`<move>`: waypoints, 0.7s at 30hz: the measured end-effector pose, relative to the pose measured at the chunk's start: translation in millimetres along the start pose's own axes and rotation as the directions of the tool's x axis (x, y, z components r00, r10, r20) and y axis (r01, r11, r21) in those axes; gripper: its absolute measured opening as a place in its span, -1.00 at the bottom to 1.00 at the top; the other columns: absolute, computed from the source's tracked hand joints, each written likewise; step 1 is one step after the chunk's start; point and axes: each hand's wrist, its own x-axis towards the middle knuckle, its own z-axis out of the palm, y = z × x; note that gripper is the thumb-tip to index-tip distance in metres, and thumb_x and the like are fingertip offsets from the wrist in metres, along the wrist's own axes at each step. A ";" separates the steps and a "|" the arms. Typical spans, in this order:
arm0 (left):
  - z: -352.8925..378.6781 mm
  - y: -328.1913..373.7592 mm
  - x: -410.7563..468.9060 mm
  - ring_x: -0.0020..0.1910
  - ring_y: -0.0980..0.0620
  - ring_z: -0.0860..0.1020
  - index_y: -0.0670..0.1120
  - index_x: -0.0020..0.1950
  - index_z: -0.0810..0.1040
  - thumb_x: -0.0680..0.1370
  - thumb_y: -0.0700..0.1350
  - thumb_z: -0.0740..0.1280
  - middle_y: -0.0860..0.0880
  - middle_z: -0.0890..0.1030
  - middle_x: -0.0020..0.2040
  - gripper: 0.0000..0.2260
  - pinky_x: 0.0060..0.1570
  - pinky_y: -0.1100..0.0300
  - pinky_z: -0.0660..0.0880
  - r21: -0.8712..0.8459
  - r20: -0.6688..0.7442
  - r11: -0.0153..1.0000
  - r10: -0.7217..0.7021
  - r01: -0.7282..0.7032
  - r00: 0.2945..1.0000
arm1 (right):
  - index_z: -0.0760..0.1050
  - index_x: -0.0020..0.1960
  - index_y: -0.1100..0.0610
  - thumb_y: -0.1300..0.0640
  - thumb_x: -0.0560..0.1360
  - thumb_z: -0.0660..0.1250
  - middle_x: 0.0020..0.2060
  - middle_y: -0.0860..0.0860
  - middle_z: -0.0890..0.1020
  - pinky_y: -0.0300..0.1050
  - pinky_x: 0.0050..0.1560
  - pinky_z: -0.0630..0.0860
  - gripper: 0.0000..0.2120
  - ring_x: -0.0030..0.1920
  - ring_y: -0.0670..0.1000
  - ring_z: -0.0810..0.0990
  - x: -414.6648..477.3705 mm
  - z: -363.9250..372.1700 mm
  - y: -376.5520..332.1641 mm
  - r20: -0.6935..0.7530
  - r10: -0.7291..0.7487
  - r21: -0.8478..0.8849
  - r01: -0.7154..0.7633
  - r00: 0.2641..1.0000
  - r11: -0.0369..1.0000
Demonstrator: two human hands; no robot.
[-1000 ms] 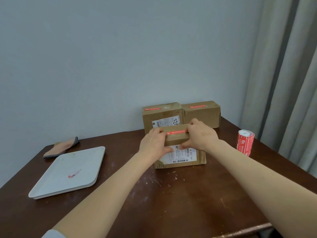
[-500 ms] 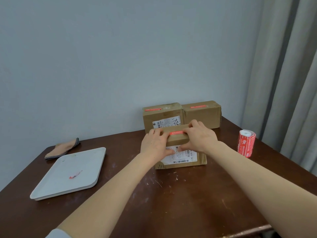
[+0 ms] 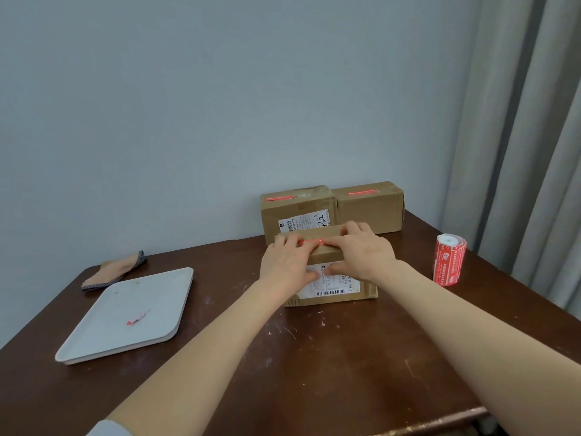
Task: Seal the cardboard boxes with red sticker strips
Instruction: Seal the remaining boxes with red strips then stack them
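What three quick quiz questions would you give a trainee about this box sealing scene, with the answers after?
1. True or false: the red and white roll of stickers stands upright on the dark brown wooden table, right of the boxes.
2. What lies on the white rectangular tray? A: a small red scrap. B: scissors. C: a cardboard box.
3. How many brown cardboard boxes carry a red sticker strip on top, counting the near box under the left hand and right hand?

Key: 1 true. 2 A. 3 three: the near box's red strip, plus one each on the rear left box and rear right box.
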 end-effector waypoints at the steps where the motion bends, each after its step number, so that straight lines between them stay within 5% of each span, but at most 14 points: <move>1: 0.4 -0.4 0.2 0.36 -0.08 0.27 0.11 0.47 0.23 0.47 0.18 0.33 -0.02 0.32 0.40 -0.39 0.30 0.07 0.30 -0.002 0.001 1.000 -0.008 0.008 1.000 | 0.32 0.43 -0.19 -0.27 0.42 0.37 0.28 0.01 0.35 0.03 0.16 0.45 -0.38 0.37 0.07 0.25 0.4 0.0 -0.1 -0.001 0.008 0.010 -0.007 1.000 1.000; 6: -0.4 -7.3 -1.2 0.34 -0.02 0.30 0.03 0.45 0.30 0.45 0.16 0.37 0.00 0.34 0.38 -0.39 0.30 0.13 0.31 -0.060 0.009 0.998 -0.031 0.031 0.999 | 0.49 0.29 0.04 -0.27 0.34 0.45 0.17 -0.01 0.41 -0.04 0.08 0.47 -0.37 0.21 0.02 0.40 1.8 -3.2 7.6 -0.018 0.046 0.062 -0.045 0.999 0.997; 14: -0.7 -8.8 -1.3 0.33 0.02 0.31 -0.08 0.40 0.38 0.44 0.13 0.41 0.01 0.35 0.37 -0.40 0.30 0.14 0.34 -0.111 0.030 0.992 -0.059 0.062 0.998 | 0.51 0.23 0.08 -0.25 0.32 0.48 0.15 -0.01 0.41 -0.06 0.04 0.49 -0.39 0.16 0.01 0.41 3.8 -2.9 9.8 -0.012 0.053 0.078 -0.052 0.999 0.996; 18: -3.2 -6.2 2.1 0.34 0.00 0.32 -0.08 0.43 0.31 0.41 0.13 0.43 -0.02 0.34 0.38 -0.33 0.30 0.12 0.34 -0.104 0.045 0.990 -0.090 0.094 0.995 | 0.37 0.36 0.06 -0.27 0.32 0.46 0.20 0.01 0.42 -0.02 0.05 0.48 -0.27 0.22 0.04 0.42 3.7 -5.1 6.1 -0.032 0.061 0.023 -0.060 0.998 0.998; 21: -2.9 -1.1 3.7 0.35 -0.08 0.29 0.07 0.50 0.15 0.41 0.20 0.39 -0.06 0.31 0.41 -0.26 0.29 0.07 0.32 -0.043 0.058 0.998 -0.052 0.054 0.997 | 0.15 0.49 -0.18 -0.31 0.37 0.39 0.30 0.05 0.33 0.02 0.10 0.46 -0.21 0.35 0.09 0.29 2.4 -2.0 2.2 -0.001 0.026 -0.063 -0.026 1.000 0.998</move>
